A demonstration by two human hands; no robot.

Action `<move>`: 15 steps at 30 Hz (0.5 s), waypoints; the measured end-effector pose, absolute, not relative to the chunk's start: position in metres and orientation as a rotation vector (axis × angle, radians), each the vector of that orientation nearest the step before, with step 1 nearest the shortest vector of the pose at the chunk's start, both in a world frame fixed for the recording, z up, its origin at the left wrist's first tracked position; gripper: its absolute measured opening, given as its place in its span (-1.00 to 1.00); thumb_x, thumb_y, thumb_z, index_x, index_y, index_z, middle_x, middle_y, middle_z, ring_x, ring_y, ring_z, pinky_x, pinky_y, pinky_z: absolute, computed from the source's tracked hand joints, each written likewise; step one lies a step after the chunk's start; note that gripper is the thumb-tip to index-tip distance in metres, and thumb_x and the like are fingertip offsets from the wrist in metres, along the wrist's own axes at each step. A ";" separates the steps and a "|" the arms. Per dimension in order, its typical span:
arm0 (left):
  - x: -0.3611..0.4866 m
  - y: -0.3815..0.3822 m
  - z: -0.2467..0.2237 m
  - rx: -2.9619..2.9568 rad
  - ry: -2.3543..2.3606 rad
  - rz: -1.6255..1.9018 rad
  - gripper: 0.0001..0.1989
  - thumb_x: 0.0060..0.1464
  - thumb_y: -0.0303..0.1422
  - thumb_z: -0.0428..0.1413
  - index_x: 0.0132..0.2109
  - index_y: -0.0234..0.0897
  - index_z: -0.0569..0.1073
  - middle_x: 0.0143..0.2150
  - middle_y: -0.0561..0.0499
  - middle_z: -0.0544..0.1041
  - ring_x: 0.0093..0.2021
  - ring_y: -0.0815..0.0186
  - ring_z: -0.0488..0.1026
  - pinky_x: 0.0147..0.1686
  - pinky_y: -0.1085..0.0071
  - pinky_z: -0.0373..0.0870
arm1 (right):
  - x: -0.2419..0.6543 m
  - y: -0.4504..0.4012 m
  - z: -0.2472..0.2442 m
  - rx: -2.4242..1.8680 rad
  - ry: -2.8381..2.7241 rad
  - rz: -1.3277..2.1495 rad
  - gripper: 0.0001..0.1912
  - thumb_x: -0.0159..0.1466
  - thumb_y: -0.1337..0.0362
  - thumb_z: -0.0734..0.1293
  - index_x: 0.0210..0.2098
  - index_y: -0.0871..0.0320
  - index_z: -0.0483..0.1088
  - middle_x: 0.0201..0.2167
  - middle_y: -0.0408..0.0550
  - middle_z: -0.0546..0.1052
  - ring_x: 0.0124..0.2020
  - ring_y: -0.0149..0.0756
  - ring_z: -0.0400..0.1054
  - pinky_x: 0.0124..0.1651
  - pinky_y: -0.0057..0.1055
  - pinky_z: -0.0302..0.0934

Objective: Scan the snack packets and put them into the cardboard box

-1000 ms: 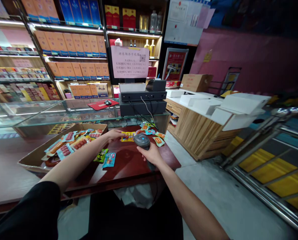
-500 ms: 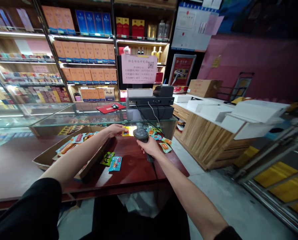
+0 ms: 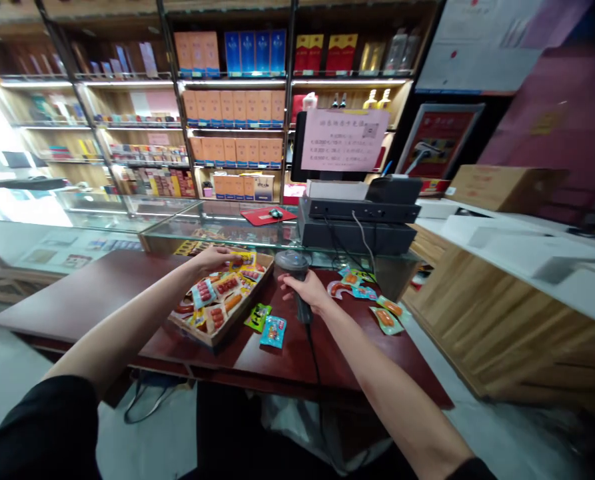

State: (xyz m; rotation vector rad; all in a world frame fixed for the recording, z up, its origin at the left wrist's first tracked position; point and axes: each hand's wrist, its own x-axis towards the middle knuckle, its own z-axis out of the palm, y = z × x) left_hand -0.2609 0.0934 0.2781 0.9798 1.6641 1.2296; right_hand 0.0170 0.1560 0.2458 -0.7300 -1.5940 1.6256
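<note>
My left hand pinches a yellow snack packet over the far part of a cardboard tray of packaged sausages and snacks. My right hand is wrapped round the handle of a dark handheld scanner, held upright just right of the tray, its cable hanging down. Between tray and scanner, a green packet and a blue packet lie on the dark red table. Several more packets, among them a sausage packet, lie to the right of the scanner.
Behind the table stands a glass counter with a red mouse pad, a cash register and a screen covered by a pink sign. A wooden cabinet is at the right. Stocked shelves line the back.
The view has turned left. My left hand has moved left with the yellow packet, from in front of the scanner to above the tray. The bright light on the packet is gone.
</note>
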 end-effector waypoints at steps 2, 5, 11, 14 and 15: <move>-0.287 0.075 0.282 1.012 1.732 1.296 -0.50 -0.40 -0.10 0.43 -0.31 -0.34 0.57 -0.45 0.04 0.52 -0.55 0.50 0.32 -0.56 0.55 0.21 | -0.001 0.156 0.247 -0.711 -1.592 1.703 -0.83 0.02 0.30 0.42 -0.42 0.22 0.38 -0.40 -0.02 0.58 -0.60 -0.43 0.38 -0.68 -0.54 0.29; -0.304 0.058 0.285 1.069 1.834 1.340 -0.47 -0.35 -0.03 0.39 -0.28 -0.33 0.58 -0.43 0.02 0.53 -0.49 0.46 0.36 -0.52 0.53 0.22 | -0.018 0.156 0.244 -0.721 -1.649 1.735 -0.85 0.04 0.30 0.41 -0.48 0.20 0.34 -0.64 -0.13 0.49 -0.77 -0.48 0.23 -0.75 -0.55 0.12; -0.254 0.071 0.276 1.405 1.746 1.001 -0.55 -0.22 -0.03 0.33 -0.26 -0.29 0.60 -0.34 -0.02 0.58 -0.38 0.34 0.44 -0.42 0.46 0.31 | -0.016 0.157 0.238 -0.765 -1.718 1.713 -0.83 0.06 0.28 0.39 -0.51 0.17 0.30 -0.77 -0.24 0.36 -0.80 -0.48 0.17 -0.76 -0.55 0.09; -0.213 0.092 0.263 1.652 1.653 0.792 -0.59 -0.17 -0.07 0.30 -0.24 -0.28 0.60 -0.33 -0.02 0.59 -0.35 0.30 0.47 -0.37 0.45 0.33 | 0.003 0.159 0.236 -0.824 -1.723 1.666 -0.83 0.08 0.26 0.38 -0.49 0.17 0.29 -0.79 -0.28 0.32 -0.80 -0.48 0.16 -0.75 -0.56 0.10; -0.200 0.099 0.258 1.736 1.643 0.690 -0.61 -0.18 -0.10 0.30 -0.23 -0.28 0.60 -0.34 -0.02 0.59 -0.36 0.29 0.48 -0.37 0.45 0.33 | 0.011 0.160 0.235 -0.840 -1.726 1.649 -0.82 0.08 0.25 0.38 -0.48 0.17 0.29 -0.79 -0.28 0.32 -0.80 -0.48 0.16 -0.74 -0.56 0.11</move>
